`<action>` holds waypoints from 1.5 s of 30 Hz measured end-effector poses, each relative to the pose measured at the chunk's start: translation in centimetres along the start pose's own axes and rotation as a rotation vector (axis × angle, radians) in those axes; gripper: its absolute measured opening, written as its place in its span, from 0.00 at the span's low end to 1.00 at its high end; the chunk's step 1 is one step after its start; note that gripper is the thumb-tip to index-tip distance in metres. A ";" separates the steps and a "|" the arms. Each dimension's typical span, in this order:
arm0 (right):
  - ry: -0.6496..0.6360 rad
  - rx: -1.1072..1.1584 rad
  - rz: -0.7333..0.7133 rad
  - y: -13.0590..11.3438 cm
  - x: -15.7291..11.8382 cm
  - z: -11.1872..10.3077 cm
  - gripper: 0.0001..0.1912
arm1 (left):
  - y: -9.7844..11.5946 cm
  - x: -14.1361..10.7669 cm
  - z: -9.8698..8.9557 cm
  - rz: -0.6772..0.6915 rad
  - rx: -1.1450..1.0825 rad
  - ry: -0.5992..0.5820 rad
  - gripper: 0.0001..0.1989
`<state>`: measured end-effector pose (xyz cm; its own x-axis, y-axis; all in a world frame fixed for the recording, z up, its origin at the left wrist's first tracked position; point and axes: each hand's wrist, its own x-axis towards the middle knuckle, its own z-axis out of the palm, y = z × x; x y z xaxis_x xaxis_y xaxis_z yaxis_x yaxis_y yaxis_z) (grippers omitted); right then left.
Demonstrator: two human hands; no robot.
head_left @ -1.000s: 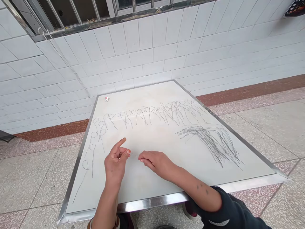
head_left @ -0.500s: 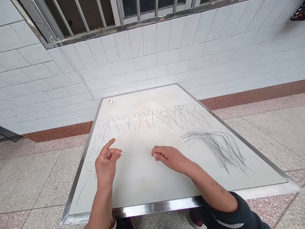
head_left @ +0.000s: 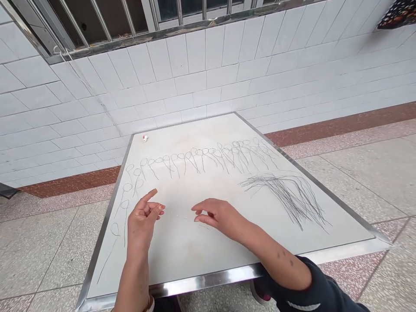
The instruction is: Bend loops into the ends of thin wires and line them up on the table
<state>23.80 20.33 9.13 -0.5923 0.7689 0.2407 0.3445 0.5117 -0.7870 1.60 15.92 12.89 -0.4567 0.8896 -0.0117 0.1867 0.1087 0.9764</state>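
Note:
My left hand point(head_left: 143, 219) pinches one end of a thin wire point(head_left: 185, 218) between thumb and forefinger, above the left part of the white table point(head_left: 182, 251). Faint against the tabletop, the wire runs right and slightly toward me, passing near my right hand point(head_left: 222, 216). The thumb and fingers of that hand are apart, with nothing visible between them. Beyond both hands lies a curved row of wires with looped ends point(head_left: 195, 151), which continues down the table's left side. A bundle of loose, dark straight wires point(head_left: 286, 199) rests to the right.
A small red and white object point(head_left: 145, 138) sits near the table's far left corner. Metal edging point(head_left: 208, 281) borders the tabletop. Behind it rises a white tiled wall point(head_left: 191, 82) with a barred window point(head_left: 130, 17). Patterned cloth point(head_left: 398, 15) shows at upper right.
My right hand has let go of the wire's other end, spread its fingers and shifted a little left. The wire now sags toward me. My left hand keeps its pinch. The view has shifted slightly.

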 end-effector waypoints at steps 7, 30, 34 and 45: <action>-0.073 -0.052 0.083 0.8 0.1 1.7 0.09 | -0.6 -0.3 1.9 -0.014 0.019 -0.120 0.29; -0.063 -0.544 0.845 7.4 -3.4 -12.4 0.09 | -2.6 1.9 3.0 -0.131 0.057 -0.326 0.31; -0.050 -0.571 0.957 8.1 -4.6 -14.3 0.08 | -3.1 2.5 2.7 -0.142 0.048 -0.319 0.33; 0.109 -0.729 1.032 7.3 -6.3 -15.9 0.07 | -3.7 2.9 2.5 -0.140 0.031 -0.319 0.34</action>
<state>41.57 25.34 10.89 0.2406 0.9445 -0.2237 0.9490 -0.2773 -0.1503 1.70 19.23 8.72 -0.1860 0.9584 -0.2166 0.1697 0.2484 0.9537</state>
